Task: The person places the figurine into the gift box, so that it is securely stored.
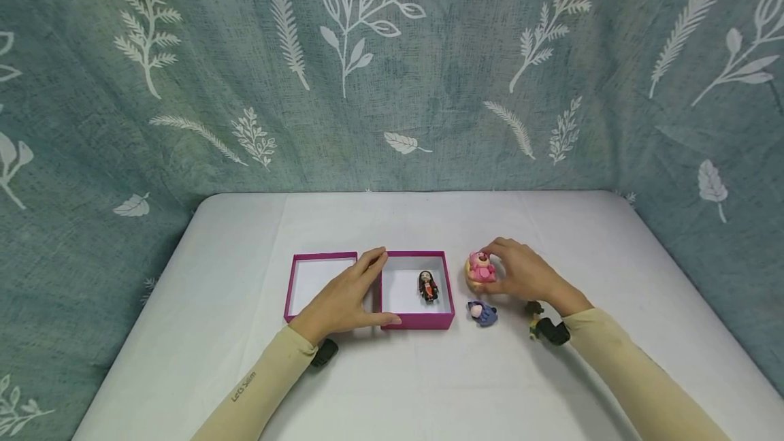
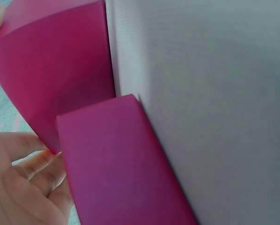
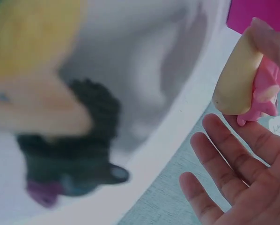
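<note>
My left hand (image 1: 343, 298) spans the left side of a magenta box (image 1: 425, 322) with a white inside, thumb at its front wall and fingers at its back corner. In the left wrist view, fingertips touch the lower corner of the box (image 2: 51, 56). Inside lies a small doll (image 1: 428, 286) with long dark hair and an orange and black outfit. To the right of the box, my right hand (image 1: 527, 274) pinches a pink bear figurine (image 1: 480, 267) with a cream-yellow back between thumb and index finger. The other fingers are spread in the right wrist view.
The box's shallow lid (image 1: 324, 255) lies left of it, partly behind my left hand. A blue-purple donkey figurine (image 1: 482, 313) lies in front of the bear. Under my right wrist is a dark-haired figurine (image 1: 534, 308) in yellow and green, partly hidden by the wrist camera.
</note>
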Available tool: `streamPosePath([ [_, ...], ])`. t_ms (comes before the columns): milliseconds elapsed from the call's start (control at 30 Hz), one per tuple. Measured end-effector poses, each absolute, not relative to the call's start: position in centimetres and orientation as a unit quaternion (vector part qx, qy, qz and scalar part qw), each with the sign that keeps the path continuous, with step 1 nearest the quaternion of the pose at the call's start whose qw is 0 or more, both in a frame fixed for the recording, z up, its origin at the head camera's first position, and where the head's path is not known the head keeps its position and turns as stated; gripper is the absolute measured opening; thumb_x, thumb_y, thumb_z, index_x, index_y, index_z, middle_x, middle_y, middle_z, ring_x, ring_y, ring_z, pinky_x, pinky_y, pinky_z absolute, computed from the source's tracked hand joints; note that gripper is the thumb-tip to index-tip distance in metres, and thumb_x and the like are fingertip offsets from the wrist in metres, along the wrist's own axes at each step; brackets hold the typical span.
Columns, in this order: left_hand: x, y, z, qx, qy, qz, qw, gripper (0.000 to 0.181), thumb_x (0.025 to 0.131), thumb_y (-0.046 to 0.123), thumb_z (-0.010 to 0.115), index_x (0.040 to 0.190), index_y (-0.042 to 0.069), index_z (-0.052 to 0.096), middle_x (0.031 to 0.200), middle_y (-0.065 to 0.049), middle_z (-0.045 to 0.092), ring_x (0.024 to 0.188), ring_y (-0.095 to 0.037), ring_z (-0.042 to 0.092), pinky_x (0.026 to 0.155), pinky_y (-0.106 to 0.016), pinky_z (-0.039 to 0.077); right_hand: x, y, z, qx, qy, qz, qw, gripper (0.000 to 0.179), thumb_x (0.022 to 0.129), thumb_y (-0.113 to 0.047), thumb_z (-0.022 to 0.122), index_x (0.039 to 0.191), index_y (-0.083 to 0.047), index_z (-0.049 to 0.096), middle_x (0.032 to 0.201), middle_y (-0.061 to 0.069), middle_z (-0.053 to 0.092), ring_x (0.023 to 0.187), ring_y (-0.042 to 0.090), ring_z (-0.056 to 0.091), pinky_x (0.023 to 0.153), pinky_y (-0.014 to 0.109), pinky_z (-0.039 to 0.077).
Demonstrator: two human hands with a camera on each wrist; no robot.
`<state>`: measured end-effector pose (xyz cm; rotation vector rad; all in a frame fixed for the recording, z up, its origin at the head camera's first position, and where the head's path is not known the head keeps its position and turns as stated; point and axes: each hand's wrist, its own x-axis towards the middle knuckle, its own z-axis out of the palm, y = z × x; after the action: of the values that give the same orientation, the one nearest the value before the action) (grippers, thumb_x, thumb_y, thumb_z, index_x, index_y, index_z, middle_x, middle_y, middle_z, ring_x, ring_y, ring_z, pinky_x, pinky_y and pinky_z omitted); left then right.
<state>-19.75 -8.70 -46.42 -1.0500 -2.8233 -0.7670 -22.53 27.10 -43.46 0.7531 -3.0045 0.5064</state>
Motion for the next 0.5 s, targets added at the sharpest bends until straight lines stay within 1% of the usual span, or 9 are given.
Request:
streamPosePath([
  [233, -19.7, -8.8, -46.4, -0.338, -0.909, -0.243, 0.021, 0.114, 0.075, 0.075, 0.065, 0.156, 0.007, 0.023, 0.161, -0.003, 0.024, 0.143, -0.022, 0.037, 0.112, -0.040, 0.040, -22.7, 26.7, -42.7, 0.255, -0.951, 0.171, 0.022, 0.065, 0.070, -0.036, 0.088, 0.120, -0.001, 0.065, 0.114, 0.012, 0.065, 0.109, 0.034, 0.061, 0.093, 0.057, 0.047],
  [333, -19.8, -8.8, -46.4, -0.338, -0.909, -0.243, 0.019, 0.113, 0.075, 0.075, 0.064, 0.156, 0.007, 0.023, 0.161, -0.002, 0.023, 0.143, -0.022, 0.037, 0.112, -0.040, 0.040, -22.6, 26.4, -42.6, 0.258, -0.950, 0.171, 0.026, 0.065, 0.070, -0.036, 0.088, 0.120, -0.001, 0.065, 0.114, 0.011, 0.065, 0.108, 0.033, 0.062, 0.092, 0.056, 0.049],
  [500, -19.8, -8.7, -46.4, -0.339, -0.908, -0.245, 0.016, 0.113, 0.076, 0.076, 0.064, 0.156, 0.008, 0.022, 0.161, -0.004, 0.023, 0.143, -0.022, 0.037, 0.112, -0.040, 0.040, -22.6, 25.6, -42.3, 0.260, -0.949, 0.175, 0.026, 0.066, 0.070, -0.038, 0.088, 0.120, -0.001, 0.065, 0.114, 0.012, 0.066, 0.108, 0.033, 0.062, 0.093, 0.053, 0.050],
])
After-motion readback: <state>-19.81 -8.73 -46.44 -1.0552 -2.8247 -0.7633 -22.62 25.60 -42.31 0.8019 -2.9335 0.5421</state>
